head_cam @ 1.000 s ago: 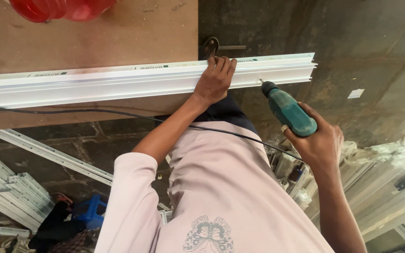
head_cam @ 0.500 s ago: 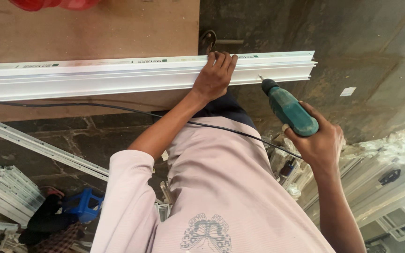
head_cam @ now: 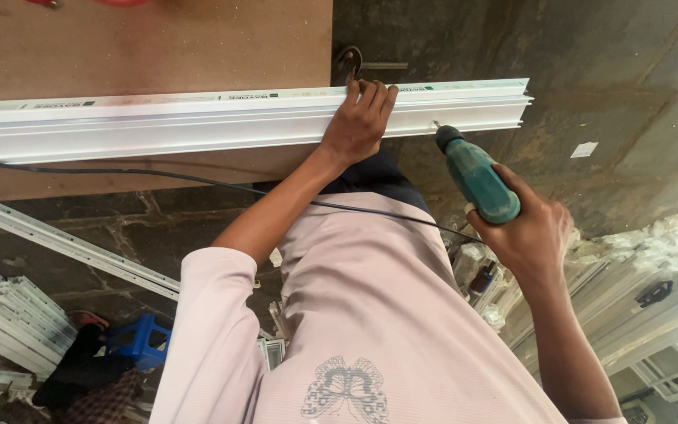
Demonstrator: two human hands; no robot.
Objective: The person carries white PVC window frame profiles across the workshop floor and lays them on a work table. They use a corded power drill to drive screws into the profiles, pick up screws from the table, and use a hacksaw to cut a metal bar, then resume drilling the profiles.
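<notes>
- The long white frame bar [head_cam: 198, 126] is pressed flat on the brown board [head_cam: 143, 55] by the left hand [head_cam: 359, 126], fingers spread over its far edge.
- The green drill [head_cam: 476, 177] is gripped tight in the right hand [head_cam: 531, 235]; since a second ago its bit has been brought against the bar near the right end.
- No containers can be seen.

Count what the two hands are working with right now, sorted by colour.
White: 1, the long window-frame profile under the left hand
Teal: 1, the power drill in the right hand
Black: 1, the drill cord
Total: 3
</notes>
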